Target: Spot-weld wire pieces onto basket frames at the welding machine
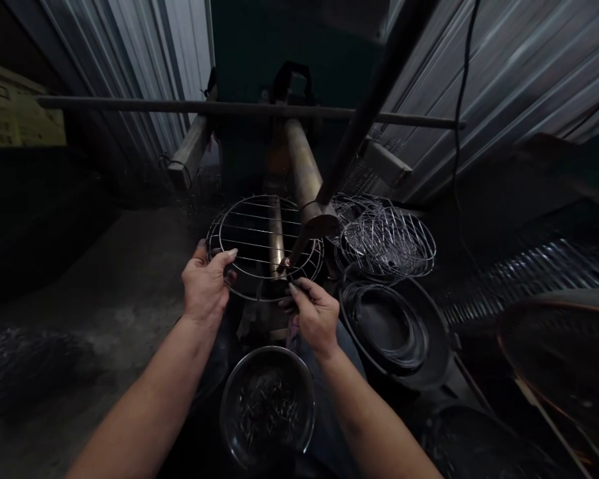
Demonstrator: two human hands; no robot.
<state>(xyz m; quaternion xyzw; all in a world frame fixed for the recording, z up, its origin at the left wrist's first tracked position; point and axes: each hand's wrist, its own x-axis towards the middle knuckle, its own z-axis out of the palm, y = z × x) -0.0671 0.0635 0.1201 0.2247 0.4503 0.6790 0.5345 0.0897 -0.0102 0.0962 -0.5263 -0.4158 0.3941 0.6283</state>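
A round wire grill rack, with parallel crossbars and a double ring rim, lies between my hands under the electrode of a spot-welder-like machine. My left hand is closed on its near left rim, thumb on top. My right hand pinches at the near right rim, close to the electrode tip. What its fingertips hold is too small and dark to make out. A lower metal rod runs under the rack. Below my hands, a metal bowl holds many small bent metal pieces.
Finished-looking wire racks are piled at the right. Nearer, a dark basin holds coiled wire rings. A horizontal bar and thick upper arm cross in front. A yellow crate stands far left.
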